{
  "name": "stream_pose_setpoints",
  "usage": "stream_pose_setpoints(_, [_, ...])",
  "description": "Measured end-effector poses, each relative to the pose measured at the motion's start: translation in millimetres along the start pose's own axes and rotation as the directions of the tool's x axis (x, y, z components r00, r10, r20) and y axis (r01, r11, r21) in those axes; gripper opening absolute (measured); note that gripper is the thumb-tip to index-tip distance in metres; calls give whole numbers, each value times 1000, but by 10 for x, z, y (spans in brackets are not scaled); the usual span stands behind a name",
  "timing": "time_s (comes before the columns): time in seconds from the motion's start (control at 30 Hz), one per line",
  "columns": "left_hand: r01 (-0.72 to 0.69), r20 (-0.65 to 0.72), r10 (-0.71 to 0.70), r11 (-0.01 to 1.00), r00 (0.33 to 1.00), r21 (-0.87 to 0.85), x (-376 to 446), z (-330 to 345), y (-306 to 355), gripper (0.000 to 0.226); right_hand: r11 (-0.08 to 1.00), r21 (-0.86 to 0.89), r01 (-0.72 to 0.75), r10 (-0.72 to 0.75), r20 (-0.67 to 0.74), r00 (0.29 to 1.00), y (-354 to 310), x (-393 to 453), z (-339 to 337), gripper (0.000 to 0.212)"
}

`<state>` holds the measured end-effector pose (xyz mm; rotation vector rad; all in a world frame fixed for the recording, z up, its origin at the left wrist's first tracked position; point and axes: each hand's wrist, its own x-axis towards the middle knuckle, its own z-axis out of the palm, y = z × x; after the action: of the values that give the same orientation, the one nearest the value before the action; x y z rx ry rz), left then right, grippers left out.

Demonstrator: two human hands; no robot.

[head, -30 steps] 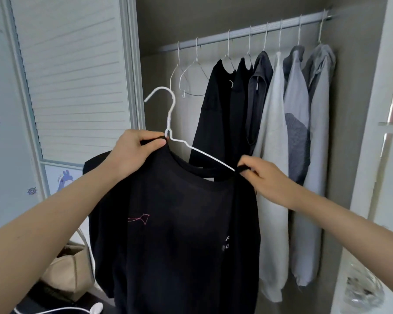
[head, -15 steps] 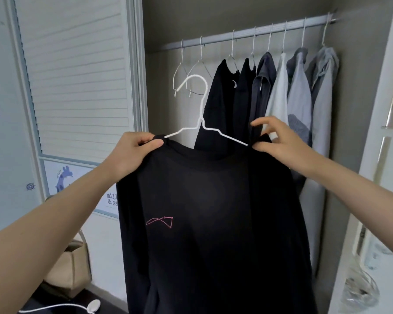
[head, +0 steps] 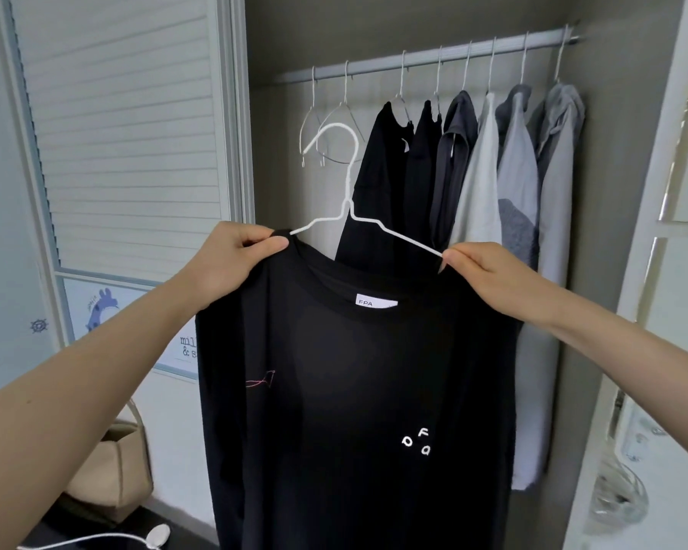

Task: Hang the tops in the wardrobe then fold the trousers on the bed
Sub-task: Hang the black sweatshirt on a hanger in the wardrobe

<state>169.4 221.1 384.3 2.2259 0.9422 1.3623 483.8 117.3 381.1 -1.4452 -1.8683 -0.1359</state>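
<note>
The left hand [head: 231, 256] pinches the left shoulder of the black top [head: 354, 391], and the right hand [head: 489, 271] pinches its right shoulder where the white wire hanger [head: 348, 184] enters the neckline. The top hangs in front of the open wardrobe, below the rail [head: 433, 59]. Six garments [head: 473, 172] and two bare hangers [head: 326, 133] hang on that rail.
</note>
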Motion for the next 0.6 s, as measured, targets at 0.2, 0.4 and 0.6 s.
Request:
stream_pose_setpoints(0.2, [-52, 27, 51, 997, 998, 56, -18, -32, -72, 43, 994, 78, -81, 80, 15, 997, -143, 15, 29, 45])
stream_pose_setpoints(0.4, [90, -22, -88, 986, 996, 143, 54, -249, -473, 38, 760, 520, -390, 345, 186, 920, -231, 84, -20, 24])
stream_pose_setpoints(0.6, [92, -20, -91, 920, 996, 382, 57, -17, -456, 64, 644, 550, -532, 499, 225, 837, -633, 404, 17, 20])
